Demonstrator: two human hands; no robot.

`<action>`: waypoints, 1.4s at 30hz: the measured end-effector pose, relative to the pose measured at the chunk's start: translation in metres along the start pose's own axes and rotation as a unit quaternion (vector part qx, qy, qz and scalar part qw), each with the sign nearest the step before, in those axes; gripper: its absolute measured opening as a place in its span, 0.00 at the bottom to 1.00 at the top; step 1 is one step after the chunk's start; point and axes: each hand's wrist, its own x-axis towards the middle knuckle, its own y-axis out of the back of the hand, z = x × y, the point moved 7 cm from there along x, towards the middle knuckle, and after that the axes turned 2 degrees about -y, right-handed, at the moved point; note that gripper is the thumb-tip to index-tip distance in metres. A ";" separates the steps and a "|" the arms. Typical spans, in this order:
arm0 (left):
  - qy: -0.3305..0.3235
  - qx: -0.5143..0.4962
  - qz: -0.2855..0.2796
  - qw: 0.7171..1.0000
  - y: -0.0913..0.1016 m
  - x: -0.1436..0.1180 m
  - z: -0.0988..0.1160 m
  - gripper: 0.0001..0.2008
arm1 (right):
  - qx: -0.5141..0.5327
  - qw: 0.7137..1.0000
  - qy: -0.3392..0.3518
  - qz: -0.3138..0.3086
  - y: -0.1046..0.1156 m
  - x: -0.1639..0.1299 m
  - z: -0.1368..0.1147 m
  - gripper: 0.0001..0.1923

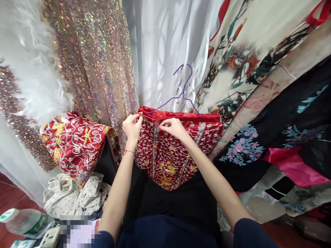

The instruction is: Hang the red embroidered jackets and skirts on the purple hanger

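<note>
Among hung gowns, red embroidered garment [176,155] on hanger [181,94].

A sequined dress [95,55] and white feathers [33,75] hang left; a water bottle [27,222] lies below.

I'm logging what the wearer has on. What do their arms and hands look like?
Both forearms are bare, with dark navy sleeves pushed up near the elbows. The left hand has a thin red string bracelet at its wrist. The right hand shows no rings or gloves.
</note>
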 end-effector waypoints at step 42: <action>0.026 -0.099 -0.157 0.982 -0.040 -0.012 0.013 0.08 | -0.276 0.937 0.165 0.138 0.012 -0.003 -0.016 0.11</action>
